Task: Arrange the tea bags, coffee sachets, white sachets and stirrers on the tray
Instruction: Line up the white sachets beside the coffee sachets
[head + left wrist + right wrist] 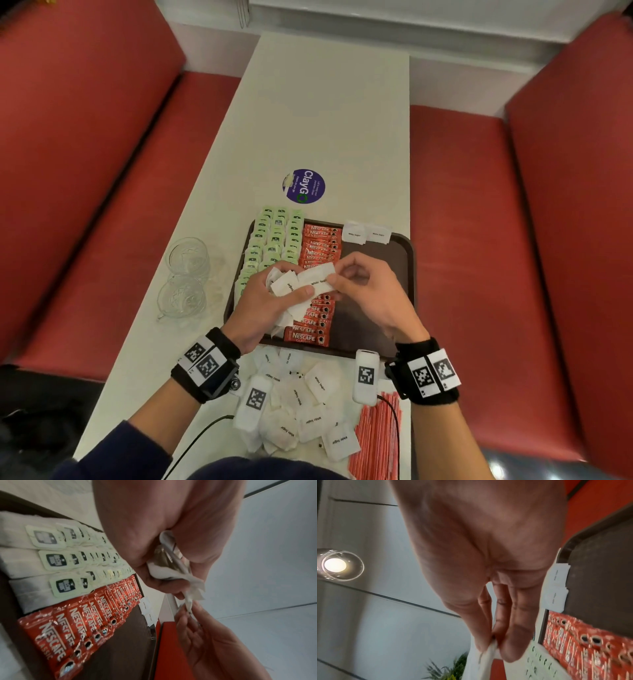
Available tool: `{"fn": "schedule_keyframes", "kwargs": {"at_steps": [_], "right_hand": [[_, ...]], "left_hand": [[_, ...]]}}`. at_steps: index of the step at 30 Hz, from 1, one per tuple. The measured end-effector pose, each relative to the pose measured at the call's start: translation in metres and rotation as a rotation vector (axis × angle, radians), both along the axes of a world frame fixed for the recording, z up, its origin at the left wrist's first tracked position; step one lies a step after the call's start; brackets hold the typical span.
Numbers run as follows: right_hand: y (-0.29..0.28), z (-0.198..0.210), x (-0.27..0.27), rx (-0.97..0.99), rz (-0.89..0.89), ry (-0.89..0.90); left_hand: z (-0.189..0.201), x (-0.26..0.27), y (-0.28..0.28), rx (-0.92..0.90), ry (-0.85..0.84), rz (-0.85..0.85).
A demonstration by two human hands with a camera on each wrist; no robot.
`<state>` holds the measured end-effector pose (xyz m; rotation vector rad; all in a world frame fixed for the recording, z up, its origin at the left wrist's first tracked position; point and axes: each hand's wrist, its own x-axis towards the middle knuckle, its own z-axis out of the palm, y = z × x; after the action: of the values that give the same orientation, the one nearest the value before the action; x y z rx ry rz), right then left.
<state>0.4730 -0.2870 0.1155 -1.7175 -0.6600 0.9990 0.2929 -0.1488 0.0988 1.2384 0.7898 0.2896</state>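
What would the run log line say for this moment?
left hand: holds sachet bunch | right hand: pinches one white sachet | tray: two white sachets placed

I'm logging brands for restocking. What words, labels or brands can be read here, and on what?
"NESCAFE CLASSIC": red coffee sachets on the tray.
"White Sugar": white sachets, those on the tray's far rim, the one both the left hand and right hand hold, and the table pile.
"ClayGO": round purple sticker; its small print is unreadable.
Green tea bags' dark logo: too blurred.
Wristbands: coded squares, no words.
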Motion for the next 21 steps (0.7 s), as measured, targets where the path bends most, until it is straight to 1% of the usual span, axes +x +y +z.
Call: {"fn": "schedule_keyframes", "kwargs": {"at_steps": [3, 6, 9, 10, 12, 14, 16, 18, 21], "right_hand": [[-0.007, 0.000, 0.006, -0.111, 0.118, -0.159], [-0.010, 0.000, 0.015, -0.166, 0.210, -0.183], [-0.012, 0.000, 0.028, -0.193, 0.248, -0.166], [-0.012, -0.001, 0.034, -0.196, 0.215, -0.165], [-0.012, -0.014, 0.053, -0.200, 0.060, -0.214], [-0.013, -0.033, 0.081, -0.237, -0.133, -0.337], [-0.014, -0.051, 0.110, -0.298, -0.260, -0.434], [-0.012, -0.067, 0.132, -0.366, -0.309, -0.448], [-0.002, -0.091, 0.152, -0.401, -0.305, -0.437]], "left_hand": [[0.002, 0.000, 0.005, 0.079, 0.035, -0.077], [0.001, 0.004, 0.007, 0.162, 0.087, -0.172], [-0.001, 0.011, 0.005, 0.151, 0.101, -0.179], [-0.002, 0.014, 0.005, 0.134, 0.100, -0.161], [-0.003, 0.015, 0.005, 0.107, 0.084, -0.107], [-0.005, 0.013, 0.005, 0.061, 0.063, -0.039], [-0.008, 0.007, 0.006, -0.019, 0.038, 0.008], [-0.008, 0.001, 0.005, -0.112, 0.016, 0.042], [-0.005, -0.003, 0.004, -0.250, 0.018, 0.081]]}}
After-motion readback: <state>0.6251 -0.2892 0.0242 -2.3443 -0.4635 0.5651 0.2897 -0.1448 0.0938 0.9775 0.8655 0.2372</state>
